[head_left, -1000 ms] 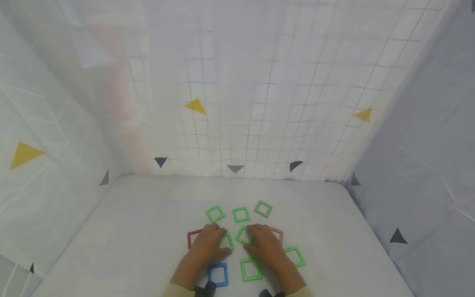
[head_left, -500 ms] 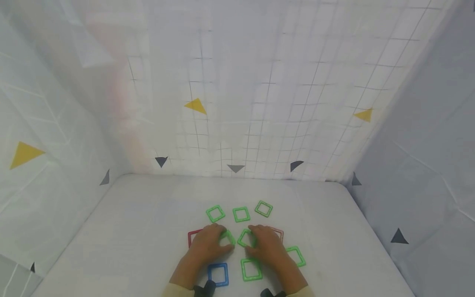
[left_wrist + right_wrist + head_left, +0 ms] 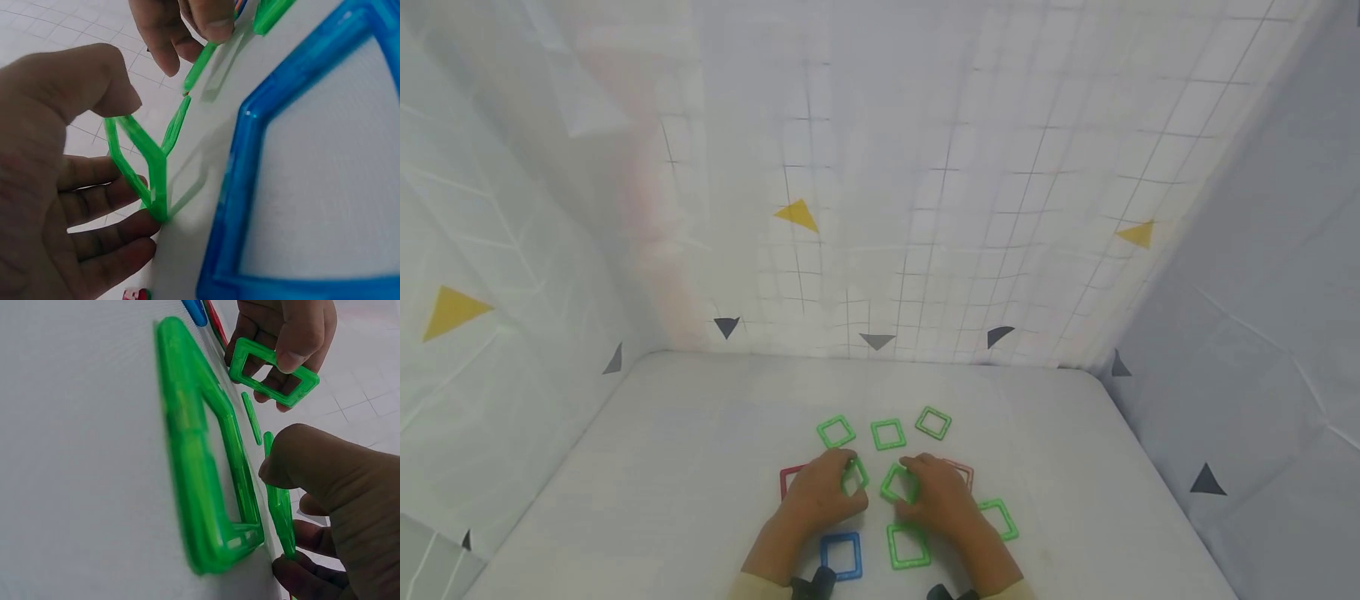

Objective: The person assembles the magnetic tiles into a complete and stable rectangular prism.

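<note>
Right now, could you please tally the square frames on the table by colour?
Green square frames: 7, with one in the left hand's grip, one in the right hand's grip, and five lying flat.
Red square frames: 2.
Blue square frames: 1.
Total: 10.

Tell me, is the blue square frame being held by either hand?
No, the blue square frame lies flat on the table, while each hand grips a green frame.
</note>
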{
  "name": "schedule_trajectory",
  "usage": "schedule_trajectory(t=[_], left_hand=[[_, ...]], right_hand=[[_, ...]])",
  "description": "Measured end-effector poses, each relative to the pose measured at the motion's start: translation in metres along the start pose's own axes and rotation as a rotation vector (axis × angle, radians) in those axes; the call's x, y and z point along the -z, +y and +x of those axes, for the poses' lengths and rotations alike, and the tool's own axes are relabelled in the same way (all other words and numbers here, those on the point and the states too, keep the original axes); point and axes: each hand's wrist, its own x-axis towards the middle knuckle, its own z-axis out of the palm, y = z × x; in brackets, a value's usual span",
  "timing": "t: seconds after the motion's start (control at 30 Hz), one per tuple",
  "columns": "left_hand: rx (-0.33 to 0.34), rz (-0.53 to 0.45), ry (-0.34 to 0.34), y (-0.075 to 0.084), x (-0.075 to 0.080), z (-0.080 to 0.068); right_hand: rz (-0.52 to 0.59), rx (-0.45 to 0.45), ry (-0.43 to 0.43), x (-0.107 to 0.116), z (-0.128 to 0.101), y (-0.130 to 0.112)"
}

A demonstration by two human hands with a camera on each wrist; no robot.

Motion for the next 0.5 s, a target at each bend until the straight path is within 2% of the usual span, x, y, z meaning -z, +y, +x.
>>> schedule_trajectory(t=[0.2,0.5], left_hand=[[-0.021,0.002,0.003,-0.0015,-0.0006,-0.0002],[-0.069,-0.008,-0.009,-0.0041,-0.0008,0.0013]], right_hand=[[-0.003,-0.007,-0.030,-0.0004,-0.0001,0.0005],[-0.005,0.019,-0.026,0.0020,-0.0013,-0.0006]])
